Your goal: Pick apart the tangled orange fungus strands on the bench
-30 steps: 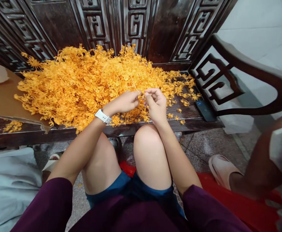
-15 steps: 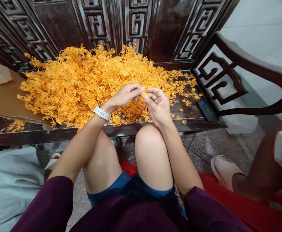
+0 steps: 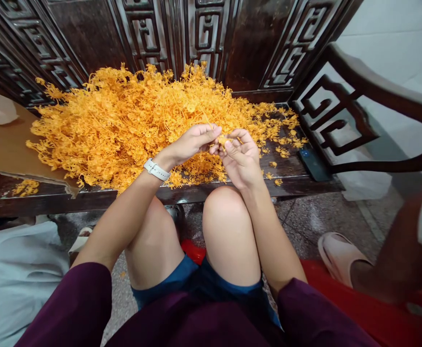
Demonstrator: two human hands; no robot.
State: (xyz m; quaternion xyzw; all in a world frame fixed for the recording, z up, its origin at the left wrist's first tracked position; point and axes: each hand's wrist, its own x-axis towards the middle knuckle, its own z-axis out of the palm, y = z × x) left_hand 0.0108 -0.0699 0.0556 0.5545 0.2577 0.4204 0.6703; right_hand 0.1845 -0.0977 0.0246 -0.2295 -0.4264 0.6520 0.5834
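Both hands meet over the front right of a big heap of orange plastic flower pieces point(image 3: 124, 120), thin and spidery with stringy stems. Between my fingertips is a small orange plastic flower piece point(image 3: 223, 140), partly covered by them. My left hand point(image 3: 195, 140), with a white watch band at the wrist, is closed with thumb and forefinger pinched on it. My right hand point(image 3: 243, 161) pinches the same piece from the right, palm turned up and fingers curled. Loose pieces lie to the right of the hands.
The heap lies on a dark wooden bench point(image 3: 138, 196) with a carved back. At its right end are a phone point(image 3: 314, 165) and a curved armrest point(image 3: 384, 91). A cardboard sheet point(image 3: 15, 149) stands left. Other people's legs are at both sides, beside a red stool point(image 3: 355, 303).
My hands have shifted slightly right, and the right fingers have curled closer round the flower piece. The whole view has moved a little; the heap looks the same.
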